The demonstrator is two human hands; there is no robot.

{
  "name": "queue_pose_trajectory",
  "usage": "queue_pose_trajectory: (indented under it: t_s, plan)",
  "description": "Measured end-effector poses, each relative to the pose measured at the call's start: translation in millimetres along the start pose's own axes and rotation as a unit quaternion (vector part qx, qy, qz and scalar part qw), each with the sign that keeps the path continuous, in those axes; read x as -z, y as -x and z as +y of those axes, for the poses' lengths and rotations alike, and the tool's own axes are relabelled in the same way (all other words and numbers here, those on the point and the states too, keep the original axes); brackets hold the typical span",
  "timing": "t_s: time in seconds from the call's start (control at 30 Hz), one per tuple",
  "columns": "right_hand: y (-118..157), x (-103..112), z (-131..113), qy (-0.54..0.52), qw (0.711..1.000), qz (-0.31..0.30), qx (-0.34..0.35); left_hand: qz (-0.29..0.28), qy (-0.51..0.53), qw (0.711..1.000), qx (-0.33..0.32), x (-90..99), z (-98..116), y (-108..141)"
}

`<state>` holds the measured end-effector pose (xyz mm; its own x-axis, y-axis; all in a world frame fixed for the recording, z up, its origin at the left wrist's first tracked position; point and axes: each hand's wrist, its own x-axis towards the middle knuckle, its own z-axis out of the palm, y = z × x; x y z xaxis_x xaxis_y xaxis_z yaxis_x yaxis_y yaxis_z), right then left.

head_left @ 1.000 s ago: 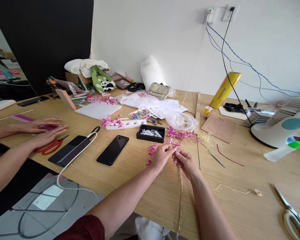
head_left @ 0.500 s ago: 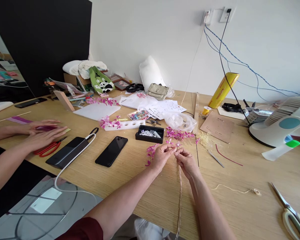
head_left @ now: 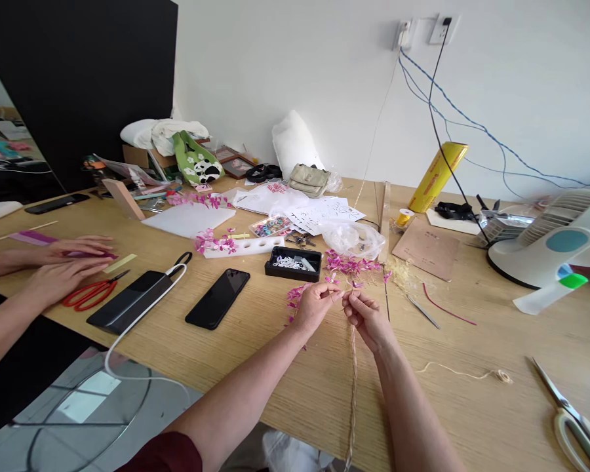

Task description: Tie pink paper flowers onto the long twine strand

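At the far left, a co-worker's hands [head_left: 73,262] lie flat over a purple ribbon [head_left: 34,237] on the table [head_left: 275,367], with a yellow-green strip [head_left: 120,263] just beside them. Red-handled scissors [head_left: 89,295] rest in front of the strip, then a black power bank [head_left: 126,303] with a white cable [head_left: 140,318] alongside, and a black phone [head_left: 217,299]. Farther back I see a white foam sheet [head_left: 184,220] and a white holder [head_left: 248,247] with round holes, pink flowers [head_left: 216,242] at its left end. A black box [head_left: 294,264] of small white pieces sits just beyond my hands.

My left hand [head_left: 316,306] has thumb and forefinger pinched together; what lies between them is too small for me to tell. More pink blossoms [head_left: 295,301] lie just left of it. A braided cord [head_left: 353,393] runs down past the table edge from below my right hand [head_left: 368,319]; its upper end is hidden from me. My right fingers are closed in a pinch near the left fingertips, a small pink flower [head_left: 356,284] just above. Whether they grip its stem, I cannot tell.

To the right are silver tweezers [head_left: 423,311], a red stem [head_left: 450,307], a coiled string [head_left: 502,376], a white fan [head_left: 545,246] and large scissors [head_left: 568,419].
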<state>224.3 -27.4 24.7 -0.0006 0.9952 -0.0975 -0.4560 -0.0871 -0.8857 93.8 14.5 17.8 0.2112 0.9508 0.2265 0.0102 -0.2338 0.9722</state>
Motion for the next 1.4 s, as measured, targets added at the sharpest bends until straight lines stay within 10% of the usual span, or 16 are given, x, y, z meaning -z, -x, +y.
queue_pose_trajectory:
  t_s: [0.57, 1.03, 1.4]
  plan:
    - [-3.3, 1.8, 0.2, -0.043, 0.998, 0.041, 0.015, 0.003, 0.228, 0.974, -0.006, -2.2, 12.3, 6.8]
    - [1.7, -0.1, -3.7, -0.039, 0.998, -0.016, -0.051, -0.029, 0.478, 0.872, 0.099, 0.6, 16.9, 6.7]
    - [-1.2, 1.3, 1.4, -0.033, 0.999, 0.004, -0.029, -0.021, 0.382, 0.923, 0.04, -5.2, 15.7, 8.4]
